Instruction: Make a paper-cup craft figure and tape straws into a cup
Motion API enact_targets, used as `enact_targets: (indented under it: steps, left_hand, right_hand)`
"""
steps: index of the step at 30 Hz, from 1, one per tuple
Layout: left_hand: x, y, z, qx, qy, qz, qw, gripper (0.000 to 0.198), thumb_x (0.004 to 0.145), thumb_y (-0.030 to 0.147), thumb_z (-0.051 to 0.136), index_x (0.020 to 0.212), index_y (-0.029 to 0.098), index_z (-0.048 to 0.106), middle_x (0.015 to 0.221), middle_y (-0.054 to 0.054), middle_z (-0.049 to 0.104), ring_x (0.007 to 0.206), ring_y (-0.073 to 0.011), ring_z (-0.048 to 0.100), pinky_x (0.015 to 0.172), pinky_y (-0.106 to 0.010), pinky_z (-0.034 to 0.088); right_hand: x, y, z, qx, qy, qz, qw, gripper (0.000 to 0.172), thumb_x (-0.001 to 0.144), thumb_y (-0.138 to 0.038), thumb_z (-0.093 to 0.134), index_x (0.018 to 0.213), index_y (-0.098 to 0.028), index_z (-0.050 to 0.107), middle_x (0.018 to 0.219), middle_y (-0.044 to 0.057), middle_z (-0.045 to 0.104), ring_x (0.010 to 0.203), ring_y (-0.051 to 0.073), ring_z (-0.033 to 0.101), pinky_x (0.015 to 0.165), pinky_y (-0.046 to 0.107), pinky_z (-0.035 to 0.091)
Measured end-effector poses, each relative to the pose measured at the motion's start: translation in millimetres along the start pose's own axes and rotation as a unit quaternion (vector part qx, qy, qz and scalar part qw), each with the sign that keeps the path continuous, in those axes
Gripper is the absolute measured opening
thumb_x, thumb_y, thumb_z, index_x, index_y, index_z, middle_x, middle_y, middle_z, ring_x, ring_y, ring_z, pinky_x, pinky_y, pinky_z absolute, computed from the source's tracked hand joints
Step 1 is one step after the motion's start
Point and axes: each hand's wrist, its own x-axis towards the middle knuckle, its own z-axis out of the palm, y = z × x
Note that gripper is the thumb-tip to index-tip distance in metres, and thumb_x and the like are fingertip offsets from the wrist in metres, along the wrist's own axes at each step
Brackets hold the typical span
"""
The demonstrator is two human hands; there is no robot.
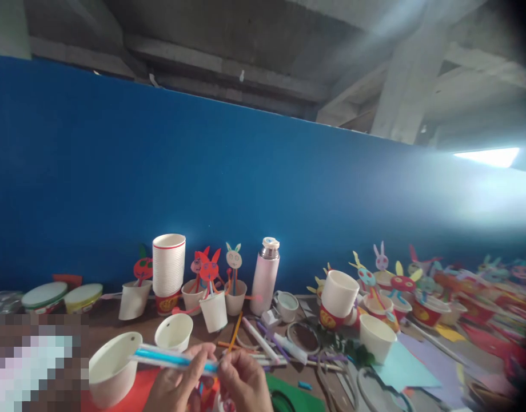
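Note:
In front of me a blue straw-like stick, blurred and whitish along its edges, points left over a white paper cup with a small hole near its rim. My left hand is closed on its middle. At the right end the fingers of my right hand are pinched together, gripping it. Below the hands lie red paper and green paper. A second white cup sits just behind my left hand. What is under my palms is partly hidden.
Paper-cup figures with animal heads stand along the blue wall, beside a cup stack and a pink thermos. Markers, tape rolls and light-blue paper clutter the right. Lidded tubs are at left.

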Motion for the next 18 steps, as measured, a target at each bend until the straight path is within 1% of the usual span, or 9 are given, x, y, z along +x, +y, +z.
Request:
enact_targets:
  steps: [2,4,6,7,8,10,13,16,18]
  left_hand:
    - [2.1,-0.8,-3.0,-0.038,0.016,-0.002,0.999,0.045,0.065,0.061,0.059,0.07,0.017,0.064,0.05,0.002,0.057,0.042,-0.0124,0.05,0.039,-0.022,0.039]
    - [2.2,-0.5,-5.9,-0.052,0.017,-0.003,0.998,0.048,0.062,0.063,0.06,0.065,0.015,0.063,0.044,0.002,0.053,0.039,-0.0107,0.047,0.035,-0.02,0.035]
    - [1.5,0.7,-7.0,-0.054,-0.002,-0.014,0.998,0.052,0.059,0.065,0.062,0.064,0.013,0.063,0.043,0.003,0.052,0.035,-0.0081,0.042,0.032,-0.018,0.031]
    - [1.1,1.4,-6.7,-0.057,-0.014,-0.014,0.998,0.052,0.059,0.064,0.062,0.065,0.012,0.063,0.042,0.003,0.051,0.034,-0.0072,0.041,0.032,-0.018,0.029]
    - [0.5,2.1,-5.9,-0.069,-0.022,-0.01,0.997,0.052,0.059,0.063,0.063,0.068,0.012,0.063,0.043,0.003,0.051,0.034,-0.0068,0.041,0.032,-0.017,0.029]
    - [-0.7,3.3,-3.3,-0.116,-0.016,-0.003,0.993,0.049,0.061,0.059,0.066,0.076,0.012,0.064,0.048,0.003,0.053,0.036,-0.0075,0.044,0.032,-0.018,0.031]
    - [-1.6,4.4,-0.9,-0.175,0.04,0.006,0.984,0.048,0.06,0.054,0.069,0.084,0.013,0.063,0.056,0.002,0.057,0.041,-0.0092,0.049,0.034,-0.018,0.033]
    - [0.2,5.0,-3.9,-0.172,0.076,0.012,0.982,0.047,0.058,0.053,0.071,0.079,0.012,0.065,0.049,0.002,0.057,0.041,-0.0094,0.049,0.035,-0.018,0.033]
    - [1.6,6.2,-7.8,-0.158,0.078,0.009,0.984,0.047,0.056,0.055,0.071,0.074,0.012,0.066,0.043,0.003,0.053,0.039,-0.0089,0.047,0.036,-0.017,0.032]
  right_hand:
    - [-3.4,2.3,4.4,0.006,-0.024,0.005,1.0,0.057,0.051,-0.071,0.064,0.059,-0.017,0.049,0.042,-0.005,0.044,0.036,0.005,0.031,0.039,0.018,0.025]
    - [-6.6,-6.0,5.6,0.0,-0.071,0.026,0.997,0.058,0.048,-0.07,0.066,0.059,-0.016,0.05,0.045,-0.003,0.047,0.038,0.005,0.035,0.04,0.018,0.025]
    - [-9.5,-21.3,4.5,-0.028,-0.194,0.079,0.977,0.058,0.047,-0.068,0.069,0.058,-0.013,0.051,0.052,0.001,0.051,0.044,0.007,0.043,0.043,0.019,0.029]
    - [-10.6,-29.4,3.6,-0.039,-0.222,0.087,0.97,0.059,0.049,-0.068,0.068,0.057,-0.013,0.051,0.054,0.002,0.052,0.046,0.007,0.045,0.044,0.019,0.029]
    - [-11.5,-36.6,2.9,-0.051,-0.23,0.086,0.968,0.059,0.05,-0.068,0.067,0.058,-0.012,0.051,0.055,0.002,0.053,0.046,0.007,0.045,0.044,0.019,0.029]
    - [-12.9,-44.9,2.6,-0.072,-0.208,0.078,0.972,0.059,0.051,-0.07,0.064,0.059,-0.014,0.049,0.052,0.001,0.051,0.044,0.007,0.044,0.044,0.019,0.029]
    - [-14.4,-39.7,4.9,-0.1,-0.142,0.055,0.983,0.061,0.05,-0.073,0.062,0.058,-0.015,0.047,0.047,-0.001,0.048,0.041,0.006,0.04,0.042,0.019,0.027]
    - [-16.5,-25.0,7.6,-0.113,-0.092,0.035,0.989,0.062,0.049,-0.075,0.06,0.056,-0.014,0.047,0.046,-0.002,0.047,0.04,0.006,0.038,0.042,0.019,0.026]
    - [-17.5,-21.0,6.6,-0.121,-0.089,0.037,0.988,0.062,0.05,-0.075,0.06,0.055,-0.014,0.049,0.046,-0.001,0.048,0.041,0.006,0.038,0.041,0.019,0.026]
